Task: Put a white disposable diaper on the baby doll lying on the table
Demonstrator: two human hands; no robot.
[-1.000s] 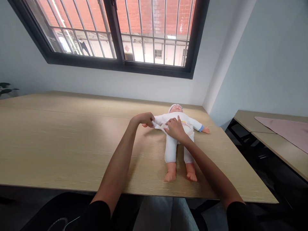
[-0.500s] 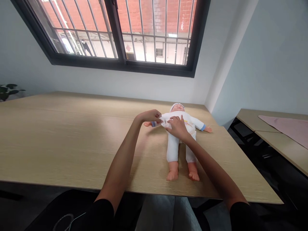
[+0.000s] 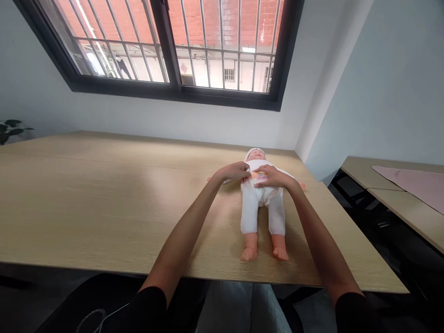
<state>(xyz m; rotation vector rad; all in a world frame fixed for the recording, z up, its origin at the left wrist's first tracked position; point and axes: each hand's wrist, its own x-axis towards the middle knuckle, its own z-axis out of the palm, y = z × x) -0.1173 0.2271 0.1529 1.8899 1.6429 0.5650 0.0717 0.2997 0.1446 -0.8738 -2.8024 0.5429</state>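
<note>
A baby doll [image 3: 249, 216] lies on its back on the light wooden table, its head toward the wall and its bare feet toward me. It wears a white cap, white trousers and a white shirt [image 3: 255, 164] with a coloured print on the front. At the left side of the chest, my left hand [image 3: 236, 171] has its fingers closed in a pinch on the shirt. My right hand [image 3: 272, 176] rests on the belly part with its fingers apart. Both doll arms are partly hidden behind my hands and forearms.
The wooden table [image 3: 104, 199] reaches far to the left. Beyond it is a wall with a barred window [image 3: 175, 90]. A second table at the right carries a pink cloth [image 3: 412, 181]. A plant [image 3: 12, 129] shows at the far left.
My left hand has moved right, from the doll's sleeve to the side of its chest. My right hand has shifted right, with its forearm swung outward.
</note>
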